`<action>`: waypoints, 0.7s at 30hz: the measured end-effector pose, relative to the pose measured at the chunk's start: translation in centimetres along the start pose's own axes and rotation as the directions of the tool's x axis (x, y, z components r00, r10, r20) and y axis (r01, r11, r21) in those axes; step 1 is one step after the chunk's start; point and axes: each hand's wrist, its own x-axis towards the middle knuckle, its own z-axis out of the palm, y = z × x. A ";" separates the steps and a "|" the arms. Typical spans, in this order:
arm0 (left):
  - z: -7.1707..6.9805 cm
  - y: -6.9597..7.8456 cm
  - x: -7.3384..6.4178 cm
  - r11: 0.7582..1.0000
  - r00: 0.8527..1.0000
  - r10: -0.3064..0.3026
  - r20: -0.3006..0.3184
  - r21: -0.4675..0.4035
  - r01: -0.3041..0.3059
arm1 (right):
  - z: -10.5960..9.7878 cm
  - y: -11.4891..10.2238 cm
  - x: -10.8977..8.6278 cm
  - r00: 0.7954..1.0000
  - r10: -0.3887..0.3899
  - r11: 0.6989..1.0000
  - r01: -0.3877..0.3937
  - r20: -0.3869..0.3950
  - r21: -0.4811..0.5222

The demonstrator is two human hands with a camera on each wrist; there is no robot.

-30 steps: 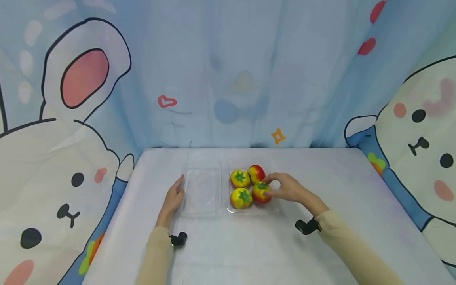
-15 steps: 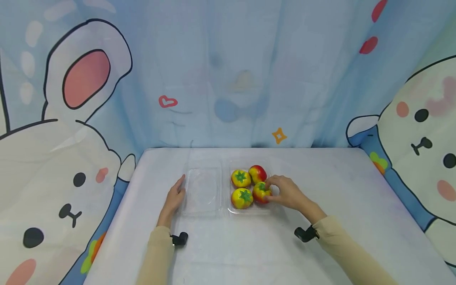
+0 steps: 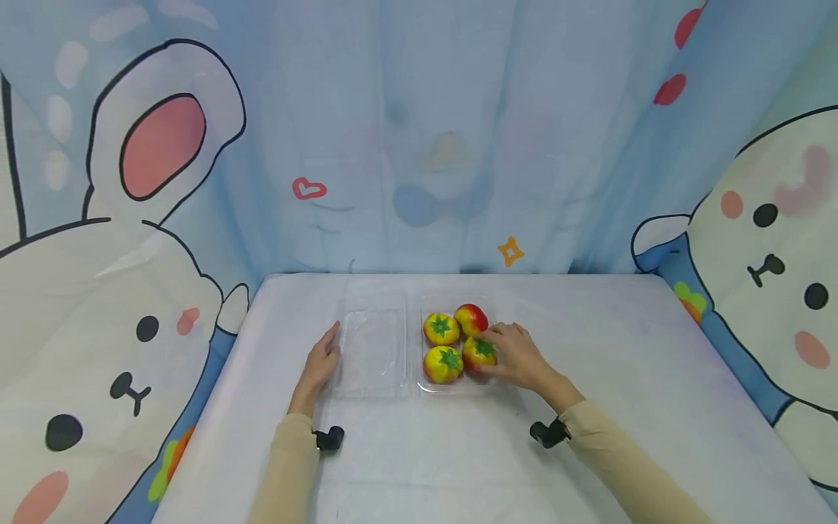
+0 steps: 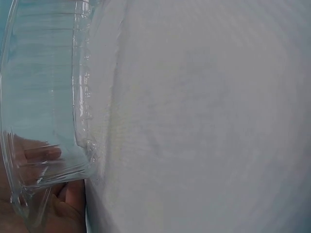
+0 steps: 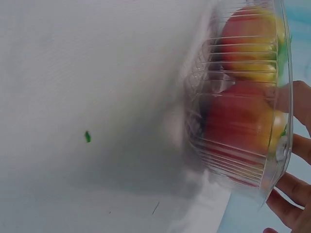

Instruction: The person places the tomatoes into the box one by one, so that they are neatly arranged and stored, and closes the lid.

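Observation:
A clear plastic clamshell box lies opened flat on the table. Its right half (image 3: 452,388) bears several red-and-yellow toy fruits with green star-shaped tops. My right hand (image 3: 520,356) has its thumb and fingers around the near-right fruit (image 3: 480,351), which sits inside the box. In the right wrist view that fruit (image 5: 238,124) shows through the ribbed wall, fingers at the rim. Beside it are the near-left fruit (image 3: 443,364), the far-left fruit (image 3: 441,329) and a redder far-right fruit (image 3: 471,319). My left hand (image 3: 321,360) rests against the outer edge of the left half (image 3: 373,346), fingers extended.
A white cloth covers the table (image 3: 432,458). Behind it hangs a blue curtain (image 3: 366,131) with cartoon prints. Small black cameras (image 3: 330,438) are worn at both wrists. A tiny green scrap (image 5: 88,136) shows in the right wrist view.
My right hand and forearm have shifted slightly left, and the fingers reach further over the near-right fruit. The left hand and the box stay in place.

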 end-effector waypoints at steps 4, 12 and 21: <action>0.2 -0.2 -0.1 1.000 1.000 -0.004 0.010 0.000 0.004 | 0.1 -0.3 0.0 1.000 0.027 0.999 -0.027 0.013 -0.025; -0.4 0.2 -0.1 1.000 1.000 -0.001 0.018 0.021 0.000 | -0.4 0.1 0.9 0.999 0.033 0.997 -0.031 -0.030 0.073; 0.0 0.0 -0.3 0.999 1.000 0.012 0.018 0.041 -0.013 | -1.6 0.3 4.2 0.989 0.112 0.983 -0.097 -0.096 0.156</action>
